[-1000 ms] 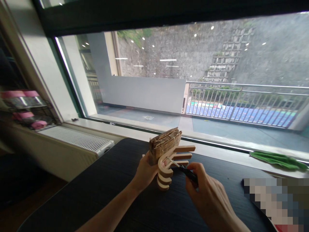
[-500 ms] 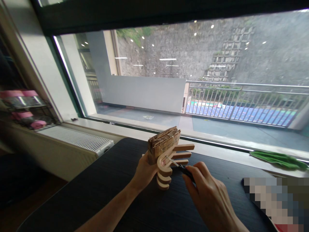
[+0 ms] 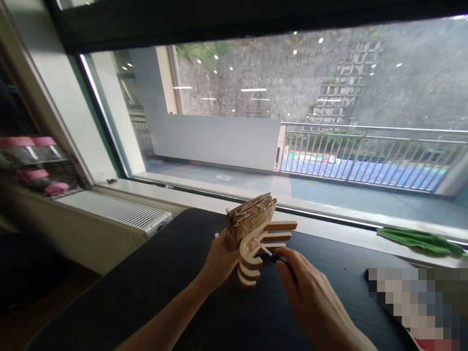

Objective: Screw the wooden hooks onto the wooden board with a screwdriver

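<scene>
My left hand [image 3: 219,256] grips a wooden piece with several curved hooks and straight prongs [image 3: 250,263] from its left side, above the dark table. Behind the pale prongs sits a rough brown block in layers [image 3: 252,214], which looks like stacked cardboard or worn wood; its kind is unclear. My right hand [image 3: 310,287] is closed round the black handle of a screwdriver [image 3: 264,247]. The thin metal shaft points up and left, its tip against the inner face of the nearest hook. My left fingers are mostly hidden behind the block.
The dark table [image 3: 157,282] reaches to a white window sill [image 3: 197,198]. A green cloth [image 3: 420,241] lies on the sill at right. To the left stand a white radiator [image 3: 113,212] and a rack of pink-lidded jars [image 3: 32,170]. A blurred-out patch covers the lower right.
The wooden piece and block have shifted slightly to the right and down. My right hand has turned a little about the screwdriver handle, with the tip still at the hook.
</scene>
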The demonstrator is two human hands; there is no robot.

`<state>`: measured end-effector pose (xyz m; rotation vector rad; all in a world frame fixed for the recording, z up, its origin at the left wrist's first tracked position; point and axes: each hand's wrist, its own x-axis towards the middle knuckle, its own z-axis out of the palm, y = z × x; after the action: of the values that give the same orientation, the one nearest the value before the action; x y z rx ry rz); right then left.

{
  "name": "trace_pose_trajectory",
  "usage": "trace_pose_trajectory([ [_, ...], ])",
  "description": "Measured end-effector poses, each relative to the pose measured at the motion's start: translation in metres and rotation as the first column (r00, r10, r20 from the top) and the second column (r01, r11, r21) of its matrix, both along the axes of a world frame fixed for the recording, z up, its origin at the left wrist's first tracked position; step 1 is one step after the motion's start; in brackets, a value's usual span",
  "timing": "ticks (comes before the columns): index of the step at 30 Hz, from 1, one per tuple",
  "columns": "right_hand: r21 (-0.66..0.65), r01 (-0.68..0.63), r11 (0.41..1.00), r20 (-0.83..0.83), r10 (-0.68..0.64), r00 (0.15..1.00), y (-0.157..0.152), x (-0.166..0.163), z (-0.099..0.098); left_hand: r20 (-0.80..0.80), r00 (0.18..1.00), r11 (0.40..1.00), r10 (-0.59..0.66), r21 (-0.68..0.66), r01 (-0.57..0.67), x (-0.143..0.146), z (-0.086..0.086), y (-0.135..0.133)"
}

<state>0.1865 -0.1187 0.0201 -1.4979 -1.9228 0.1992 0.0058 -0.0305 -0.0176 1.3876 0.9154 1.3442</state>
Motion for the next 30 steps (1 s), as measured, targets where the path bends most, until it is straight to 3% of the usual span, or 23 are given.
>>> trace_pose_trajectory([
  [4, 0.0, 0.021, 1.0, -0.009, -0.021, 1.0, -0.003, 0.003, 0.003, 0.016, 1.0, 1.0, -0.026, 0.0, 0.026, 0.001, -0.001, 0.0],
  [11, 0.138, 0.002, 0.99, -0.026, 0.001, 1.0, -0.004, 0.012, 0.009, 0.05, 0.999, 0.999, -0.007, -0.033, 0.009, 0.003, 0.006, -0.002],
  [14, 0.275, -0.064, 0.959, 0.121, 0.032, 0.992, -0.005, 0.012, 0.013, 0.071, 0.997, 0.999, 0.013, -0.036, -0.01, 0.004, 0.01, -0.003],
  [17, 0.379, -0.079, 0.922, 0.259, -0.024, 0.966, -0.006, 0.013, 0.012, 0.104, 0.995, 0.999, -0.014, -0.051, 0.019, 0.005, 0.015, -0.006],
  [23, 0.379, -0.068, 0.923, 0.379, -0.088, 0.921, -0.002, 0.014, 0.003, 0.157, 0.987, 0.991, -0.041, -0.12, 0.06, 0.003, 0.012, -0.006],
  [27, 0.44, -0.118, 0.89, 0.332, -0.04, 0.942, -0.001, 0.008, 0.005, 0.143, 0.99, 0.994, -0.001, -0.108, 0.017, 0.001, 0.007, -0.002],
  [30, 0.463, -0.083, 0.883, 0.227, -0.028, 0.974, -0.005, 0.004, 0.009, 0.138, 0.99, 0.994, -0.002, -0.108, 0.017, 0.002, 0.009, -0.004],
])
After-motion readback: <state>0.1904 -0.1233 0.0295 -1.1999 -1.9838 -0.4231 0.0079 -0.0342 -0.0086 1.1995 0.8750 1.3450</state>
